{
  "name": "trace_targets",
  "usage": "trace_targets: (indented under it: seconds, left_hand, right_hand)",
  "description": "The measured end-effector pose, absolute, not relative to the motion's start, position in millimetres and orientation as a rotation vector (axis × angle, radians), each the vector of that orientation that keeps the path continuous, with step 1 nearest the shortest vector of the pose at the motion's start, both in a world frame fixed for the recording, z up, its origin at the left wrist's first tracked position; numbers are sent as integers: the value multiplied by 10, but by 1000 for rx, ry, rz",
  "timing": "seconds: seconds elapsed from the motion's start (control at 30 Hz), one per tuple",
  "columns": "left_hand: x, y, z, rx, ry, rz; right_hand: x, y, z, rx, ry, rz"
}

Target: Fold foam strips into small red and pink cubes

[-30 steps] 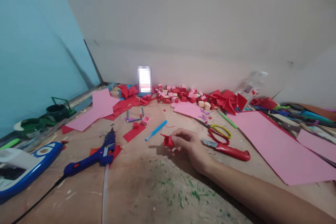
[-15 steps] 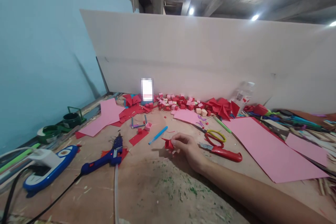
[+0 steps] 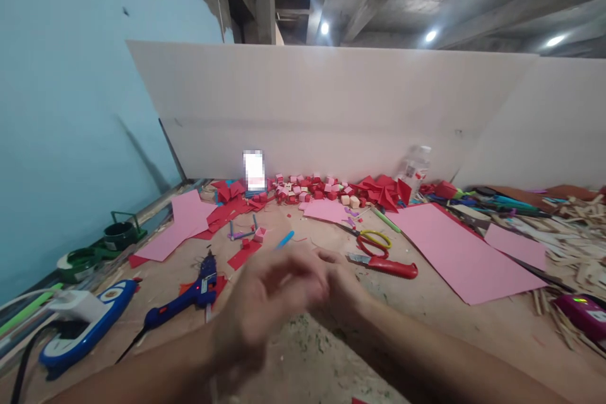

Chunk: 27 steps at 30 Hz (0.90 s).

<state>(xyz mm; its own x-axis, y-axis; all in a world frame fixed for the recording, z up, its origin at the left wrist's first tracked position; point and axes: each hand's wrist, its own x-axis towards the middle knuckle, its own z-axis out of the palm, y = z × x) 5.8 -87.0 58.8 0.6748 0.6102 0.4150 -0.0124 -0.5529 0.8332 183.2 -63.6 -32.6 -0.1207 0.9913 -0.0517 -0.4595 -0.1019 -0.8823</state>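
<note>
My left hand (image 3: 269, 297) is smeared by motion, with its fingers curled in over the fingers of my right hand (image 3: 339, 281). The two overlap above the middle of the table. My right hand's fingertips are hidden behind the left, so whatever they may hold does not show. At the bottom edge a sliver of red paper (image 3: 358, 400) pokes into view. Just beyond the hands lies a blue stick-like tool (image 3: 286, 239), partly covered. To the right are a red-handled utility knife (image 3: 391, 266) and scissors (image 3: 374, 243) with red and yellow handles.
A blue glue gun (image 3: 199, 293) lies at the left, beside a blue-and-white power strip (image 3: 89, 328). Small red and pink paper cubes (image 3: 317, 188) are heaped along the back board. Pink sheets (image 3: 454, 252) cover the right side; a plastic bottle (image 3: 416, 170) stands behind.
My left hand has come in from the left and now overlaps my right. The folded red paper piece in my right fingers has gone from sight. The camera view has shifted right.
</note>
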Motion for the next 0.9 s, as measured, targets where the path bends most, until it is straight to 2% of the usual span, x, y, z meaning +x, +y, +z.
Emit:
trace_targets:
  seconds: [0.03,0.1,0.37,0.77,0.9]
  left_hand:
    - [68,-733,621,1891,569,1181]
    - [53,-495,618,1788,714,1407]
    - [6,-136,235,1935,909,1016]
    - [-1,-126,45,2057,1111,1040]
    - [-10,-169,4,2142,1047,1046]
  right_hand:
    - [1827,-647,-321,-838,-849,1544]
    - [1834,-656,-314,-836,-790,1563]
    - [1906,-543,-302,-845,-754,1567]
    - [1695,-384,-410,-757,-767,1651]
    - [1696,-367,-490,-726,-732,1641]
